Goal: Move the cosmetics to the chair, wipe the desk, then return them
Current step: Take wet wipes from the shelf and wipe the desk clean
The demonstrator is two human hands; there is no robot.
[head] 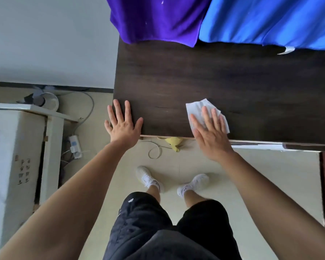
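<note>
The desk point(214, 81) fills the upper right of the frame. No cosmetics are seen. A white wipe point(197, 107) is pressed flat near its lower edge by the right hand point(212, 134), fingers straight. The left hand point(123, 126), released, rests on the corner. The wiping step is judged in hand; next, strokes toward the upper part are needed.

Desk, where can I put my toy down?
The desk is bare across its wide middle, from the purple cloth and blue cloth at the back forward. Also free: the strip between the left hand and the white wipe, and right of the wipe. Crowded: the front edge, where the right hand presses the wipe.
</note>
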